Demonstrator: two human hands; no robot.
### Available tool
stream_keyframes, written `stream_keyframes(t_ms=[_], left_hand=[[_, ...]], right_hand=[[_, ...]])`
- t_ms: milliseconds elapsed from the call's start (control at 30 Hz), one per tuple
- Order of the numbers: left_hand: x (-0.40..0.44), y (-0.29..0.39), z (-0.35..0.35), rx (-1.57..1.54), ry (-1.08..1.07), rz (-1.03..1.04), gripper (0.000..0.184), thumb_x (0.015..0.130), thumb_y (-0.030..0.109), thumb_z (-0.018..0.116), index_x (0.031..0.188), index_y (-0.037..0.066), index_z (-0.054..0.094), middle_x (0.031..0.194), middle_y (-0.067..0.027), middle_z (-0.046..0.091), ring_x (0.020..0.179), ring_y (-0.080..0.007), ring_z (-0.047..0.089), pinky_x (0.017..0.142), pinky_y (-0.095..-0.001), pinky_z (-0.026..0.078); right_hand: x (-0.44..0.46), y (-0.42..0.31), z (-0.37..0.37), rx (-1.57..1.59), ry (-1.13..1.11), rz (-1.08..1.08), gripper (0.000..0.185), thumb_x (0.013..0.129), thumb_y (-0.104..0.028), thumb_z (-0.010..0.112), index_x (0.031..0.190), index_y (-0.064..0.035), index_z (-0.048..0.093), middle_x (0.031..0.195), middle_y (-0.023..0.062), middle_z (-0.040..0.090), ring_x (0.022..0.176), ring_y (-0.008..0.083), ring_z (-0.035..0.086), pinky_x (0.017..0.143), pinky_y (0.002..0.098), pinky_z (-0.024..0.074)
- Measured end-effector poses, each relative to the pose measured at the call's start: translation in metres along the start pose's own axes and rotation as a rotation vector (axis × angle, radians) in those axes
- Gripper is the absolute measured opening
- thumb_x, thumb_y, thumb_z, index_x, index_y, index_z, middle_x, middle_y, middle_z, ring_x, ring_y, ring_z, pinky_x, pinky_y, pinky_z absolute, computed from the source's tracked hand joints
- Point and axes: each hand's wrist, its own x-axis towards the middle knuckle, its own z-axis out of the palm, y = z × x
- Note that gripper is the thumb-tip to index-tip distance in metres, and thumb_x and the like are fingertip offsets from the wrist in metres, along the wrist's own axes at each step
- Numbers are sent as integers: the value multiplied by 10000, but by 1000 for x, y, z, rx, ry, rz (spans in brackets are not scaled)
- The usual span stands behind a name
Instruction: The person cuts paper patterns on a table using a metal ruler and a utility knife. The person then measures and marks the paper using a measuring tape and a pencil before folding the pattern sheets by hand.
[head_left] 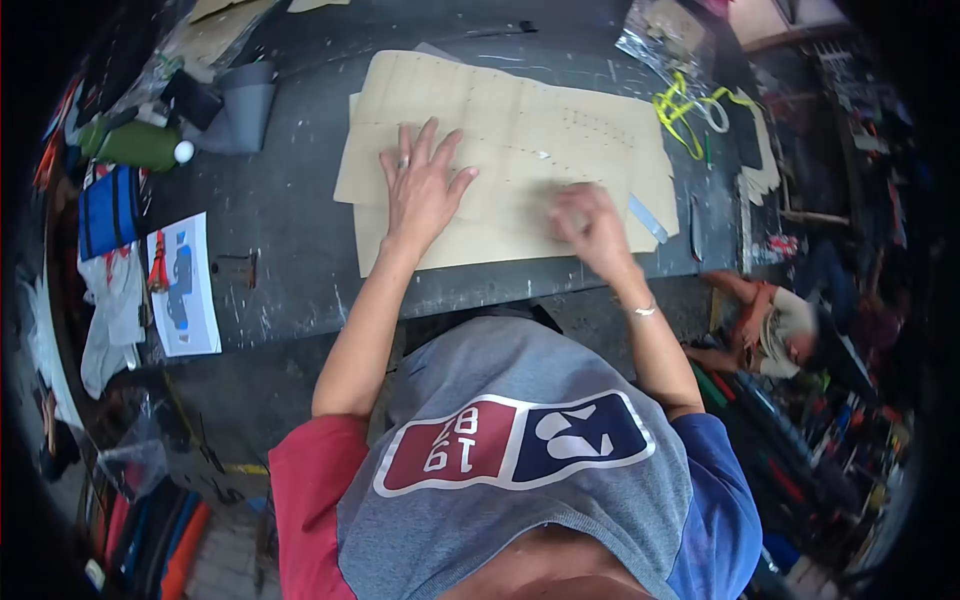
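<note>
My left hand (425, 192) lies flat with its fingers spread on a tan pattern sheet (500, 110) marked with rows of small dark dots and lines. My right hand (590, 222) is over the lower right part of the sheets, blurred by motion. Its fingers are curled together; whatever they may hold is hidden. Beneath the marked sheet, a second tan sheet (480, 252) sticks out along the near edge. A small white scrap (542, 154) rests on the top sheet. Right of my right hand lies a pale blue metal-looking strip (648, 219), apart from the fingers.
Yellow-green strapping (680, 118) lies right of the sheets on the dark table (300, 200). A slim blade-like tool (697, 229) is near the right edge. At left are a printed page (196, 300), a green bottle (140, 146) and a blue pouch (108, 212). Another person (775, 325) sits at right.
</note>
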Motion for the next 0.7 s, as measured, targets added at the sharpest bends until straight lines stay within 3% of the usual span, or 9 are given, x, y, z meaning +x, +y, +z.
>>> stream_keyframes(t_ms=[100, 200, 267, 333, 433, 533, 633, 667, 700], left_hand=[[15, -2, 41, 30, -16, 108, 727, 957, 616, 627, 1546, 208, 508, 1659, -151, 355, 1546, -491, 215, 1187, -769, 143], [7, -8, 66, 158, -86, 56, 873, 888, 768, 587, 1569, 231, 485, 1679, -147, 327, 1546, -519, 187, 1183, -779, 130], [4, -5, 73, 229, -109, 16, 960, 843, 850, 554, 1580, 239, 472, 1685, -149, 316, 1541, -541, 171, 1180, -785, 123], [-4, 3, 72, 259, -100, 3, 1032, 805, 909, 523, 1589, 240, 460, 1686, -155, 309, 1533, -566, 154, 1172, -792, 120], [-17, 24, 68, 306, -165, -57, 1068, 794, 924, 520, 1607, 238, 426, 1691, -178, 279, 1530, -582, 134, 1155, -810, 113], [-34, 35, 75, 325, -155, -95, 1131, 764, 944, 531, 1627, 228, 385, 1693, -199, 253, 1523, -600, 116, 1142, -822, 111], [-39, 41, 78, 366, -167, -121, 1179, 741, 958, 538, 1641, 219, 350, 1695, -207, 242, 1527, -600, 102, 1144, -823, 106], [-38, 43, 79, 369, -166, -126, 1188, 735, 961, 540, 1642, 218, 347, 1695, -208, 240, 1529, -599, 98, 1145, -823, 104], [-38, 43, 79, 371, -168, -132, 1196, 730, 964, 542, 1643, 217, 343, 1695, -210, 239, 1531, -598, 94, 1146, -823, 102]], right_hand=[[-24, 83, -35, -142, 236, 238, 148, 926, -94, 677, 1045, -25, 732, 1039, 186, 693, 1030, 368, 654, 938, 435, 517], [-61, 181, -53, -290, 127, 336, 289, 866, -167, 771, 1106, -38, 676, 1040, 173, 673, 1017, 352, 657, 906, 439, 526], [-69, 202, -64, -362, 12, 354, 405, 815, -231, 841, 1124, -41, 660, 1024, 166, 677, 985, 338, 661, 882, 432, 533], [-66, 192, -79, -354, -96, 354, 493, 771, -273, 888, 1136, -43, 649, 994, 161, 686, 943, 324, 665, 854, 421, 539], [-51, 183, -88, -110, -236, 529, 446, 796, -254, 868, 1102, -12, 651, 934, 138, 671, 853, 290, 658, 779, 396, 530], [-51, 189, -87, -43, -289, 441, 370, 837, -249, 831, 1053, -5, 655, 872, 132, 660, 801, 290, 648, 749, 404, 523], [-58, 188, -79, -110, -288, 319, 303, 890, -230, 777, 1056, 1, 670, 930, 181, 676, 896, 327, 674, 801, 420, 534], [-65, 186, -80, -144, -241, 276, 254, 967, -246, 679, 1029, -1, 702, 960, 187, 680, 935, 347, 680, 823, 430, 533], [-71, 189, -83, -129, -130, 277, 273, 984, -270, 656, 1039, -8, 709, 973, 186, 686, 940, 355, 681, 834, 432, 532]])
